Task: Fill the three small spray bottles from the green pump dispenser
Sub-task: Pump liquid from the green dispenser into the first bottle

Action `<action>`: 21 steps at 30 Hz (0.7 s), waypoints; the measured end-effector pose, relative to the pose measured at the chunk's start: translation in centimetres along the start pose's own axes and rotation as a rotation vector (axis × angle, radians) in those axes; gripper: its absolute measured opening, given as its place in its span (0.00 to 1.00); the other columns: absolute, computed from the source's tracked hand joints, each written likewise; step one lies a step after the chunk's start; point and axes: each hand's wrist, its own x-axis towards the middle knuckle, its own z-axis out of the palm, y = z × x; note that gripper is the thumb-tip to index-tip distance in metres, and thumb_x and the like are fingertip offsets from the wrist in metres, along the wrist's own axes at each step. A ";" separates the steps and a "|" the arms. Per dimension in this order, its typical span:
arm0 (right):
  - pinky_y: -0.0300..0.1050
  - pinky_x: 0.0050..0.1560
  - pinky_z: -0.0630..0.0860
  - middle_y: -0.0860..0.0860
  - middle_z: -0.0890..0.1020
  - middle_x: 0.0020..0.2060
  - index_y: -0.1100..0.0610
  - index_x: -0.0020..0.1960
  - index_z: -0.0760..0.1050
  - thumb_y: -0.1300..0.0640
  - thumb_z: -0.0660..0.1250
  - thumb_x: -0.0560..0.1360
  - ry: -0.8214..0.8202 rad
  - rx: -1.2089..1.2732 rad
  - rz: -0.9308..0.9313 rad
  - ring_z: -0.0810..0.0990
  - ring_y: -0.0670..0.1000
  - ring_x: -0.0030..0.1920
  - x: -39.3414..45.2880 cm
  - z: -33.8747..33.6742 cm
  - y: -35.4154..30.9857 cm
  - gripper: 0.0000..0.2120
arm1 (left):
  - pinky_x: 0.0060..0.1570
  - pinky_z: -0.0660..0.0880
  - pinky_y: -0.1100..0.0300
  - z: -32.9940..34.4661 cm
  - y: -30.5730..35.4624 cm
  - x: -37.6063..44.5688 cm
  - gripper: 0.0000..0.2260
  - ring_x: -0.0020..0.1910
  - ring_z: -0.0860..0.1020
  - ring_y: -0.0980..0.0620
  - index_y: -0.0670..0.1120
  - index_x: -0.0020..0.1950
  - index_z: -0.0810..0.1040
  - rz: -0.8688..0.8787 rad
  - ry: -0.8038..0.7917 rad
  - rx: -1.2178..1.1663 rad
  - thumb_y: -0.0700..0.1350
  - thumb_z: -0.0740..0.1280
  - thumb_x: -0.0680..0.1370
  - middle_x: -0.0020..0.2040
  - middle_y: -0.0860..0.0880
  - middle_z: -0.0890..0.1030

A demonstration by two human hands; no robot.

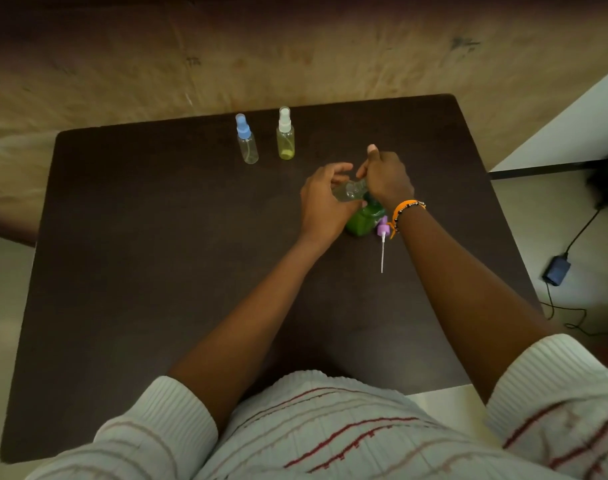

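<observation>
Dispenser: green pump dispenser (363, 220) stands on the dark table (157, 271), mostly hidden under both hands.
Held bottle: clear small spray bottle (349, 191), cap off, lies tilted against the pump head; contents cannot be told.
Left hand (325, 206): fingers curled around that bottle.
Right hand (387, 178): pressed on the pump, thumb raised.
Loose cap: one purple sprayer (383, 233), tube pointing toward the person.
Far bottles: two upright, blue-capped bottle (247, 142) looking empty, white-capped bottle (285, 135) holding yellow-green liquid.
</observation>
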 end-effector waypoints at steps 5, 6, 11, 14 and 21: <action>0.56 0.62 0.71 0.59 0.82 0.52 0.53 0.33 0.78 0.38 0.50 0.77 -0.103 0.036 0.035 0.78 0.60 0.55 -0.1 -0.4 -0.3 0.28 | 0.52 0.75 0.59 0.0 0.3 -0.1 0.26 0.49 0.78 0.54 0.43 0.59 0.77 -0.001 -0.011 -0.009 0.37 0.78 0.62 0.52 0.47 0.80; 0.56 0.62 0.71 0.60 0.82 0.52 0.54 0.36 0.79 0.39 0.49 0.78 -0.093 0.042 0.032 0.78 0.60 0.55 -0.1 -0.4 -0.3 0.28 | 0.51 0.75 0.60 0.0 0.2 -0.1 0.26 0.49 0.78 0.54 0.43 0.58 0.77 -0.004 -0.010 -0.012 0.37 0.78 0.61 0.52 0.47 0.80; 0.53 0.59 0.72 0.57 0.82 0.51 0.56 0.42 0.79 0.45 0.48 0.81 -0.009 0.019 0.019 0.78 0.58 0.53 -0.3 0.1 0.2 0.25 | 0.51 0.75 0.62 0.1 0.0 -0.3 0.26 0.49 0.77 0.56 0.43 0.58 0.77 -0.002 -0.009 -0.007 0.38 0.78 0.61 0.52 0.47 0.80; 0.53 0.60 0.72 0.57 0.81 0.53 0.57 0.47 0.80 0.44 0.48 0.81 -0.013 0.004 0.014 0.78 0.59 0.55 -0.2 0.0 0.1 0.26 | 0.51 0.76 0.59 0.0 0.0 -0.2 0.26 0.48 0.77 0.55 0.43 0.58 0.77 0.002 -0.002 -0.007 0.38 0.78 0.61 0.51 0.47 0.81; 0.53 0.62 0.71 0.59 0.82 0.52 0.52 0.31 0.76 0.45 0.51 0.79 -0.052 0.022 0.002 0.78 0.60 0.55 -0.1 -0.2 -0.2 0.25 | 0.49 0.76 0.62 0.1 0.0 -0.3 0.26 0.47 0.77 0.56 0.42 0.57 0.78 -0.004 0.016 -0.039 0.37 0.78 0.61 0.51 0.46 0.81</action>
